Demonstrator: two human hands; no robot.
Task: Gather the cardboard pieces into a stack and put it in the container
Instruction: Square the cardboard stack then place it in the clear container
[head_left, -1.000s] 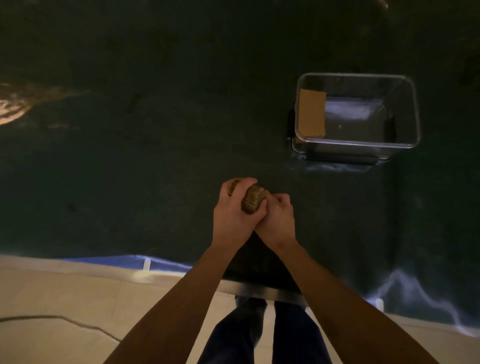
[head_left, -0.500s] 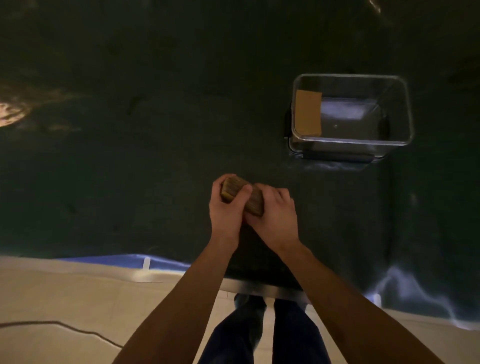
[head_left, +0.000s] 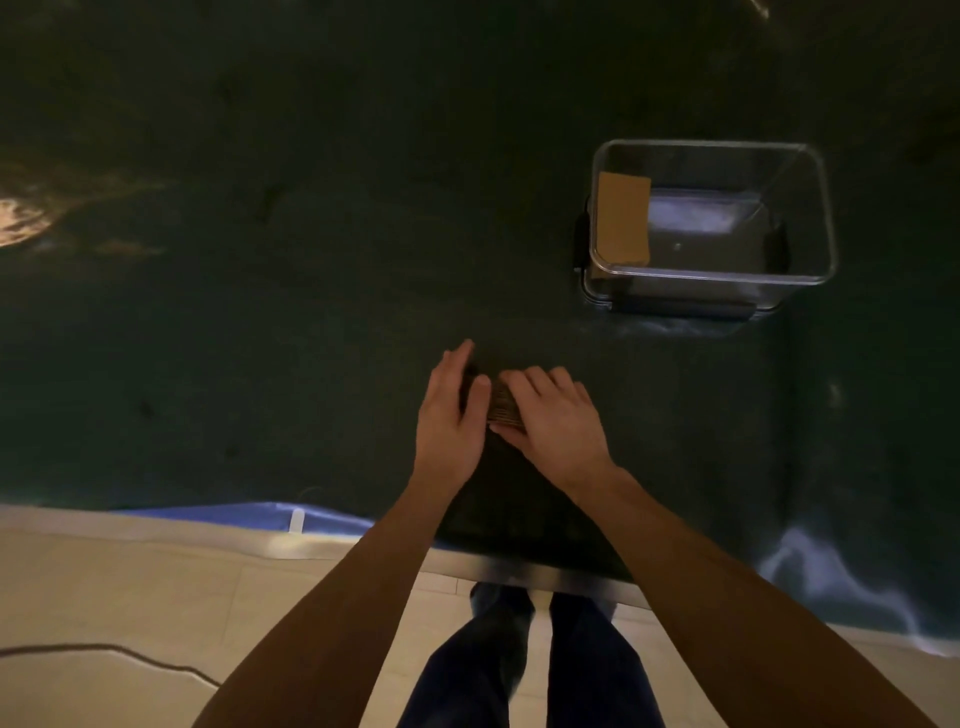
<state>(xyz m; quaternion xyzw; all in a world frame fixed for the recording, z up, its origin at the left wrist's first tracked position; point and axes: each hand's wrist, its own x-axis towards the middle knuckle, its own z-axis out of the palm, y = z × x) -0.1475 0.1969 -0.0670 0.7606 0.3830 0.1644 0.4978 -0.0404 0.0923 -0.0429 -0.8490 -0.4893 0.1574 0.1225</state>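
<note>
Head view. Stack of cardboard pieces (head_left: 503, 401) now down on the dark table (head_left: 260, 322), centre of frame. A second ago I had it lifted and clenched between both fists; half a second ago it was lower, fingers loosening. So the squaring-up in the air looks finished and I am tamping the stack flat against the surface.

My left hand (head_left: 451, 415): fingers extended and together, palm turned inward, pressed against the stack's left side, thumb over its top. Not clenched, more a flat guide.

My right hand (head_left: 553, 415): fingers spread over the top and right of the stack, palm down, resting on it rather than gripping. Most of the stack is hidden beneath both hands; only a brown strip shows between them.

Clear container (head_left: 712, 278) sits upper right, well apart from the stack. One cardboard piece (head_left: 622, 218) already leans at its left inner wall.

My judgement: gathering done; carrying the stack to the container remains.
</note>
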